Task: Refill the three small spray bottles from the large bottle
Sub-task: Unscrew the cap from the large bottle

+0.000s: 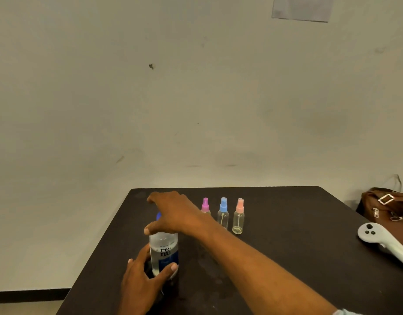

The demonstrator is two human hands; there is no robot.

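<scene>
1. While my left hand [143,278] grips the lower body of the large bottle [164,248], thumb on the near face and fingers wrapped round its left side, the bottle stands upright on the bench [286,258], close to the left edge.
2. My right hand [175,214] reaches across from the right and lies over the bottle's top. Its cap [159,216] peeks out blue beneath the palm, and my thumb touches the shoulder. I cannot tell whether the fingers are closed round the cap.
3. With the bottle's long axis vertical, the cap points straight up into my right palm. I judge opening it comes next, with the left hand bracing.
4. The small spray bottles, pink-topped [205,206], blue-topped [223,212] and peach-topped [238,218], stand in a row to the right and farther off. Their tops are on, and they are nearer my right arm.
</scene>
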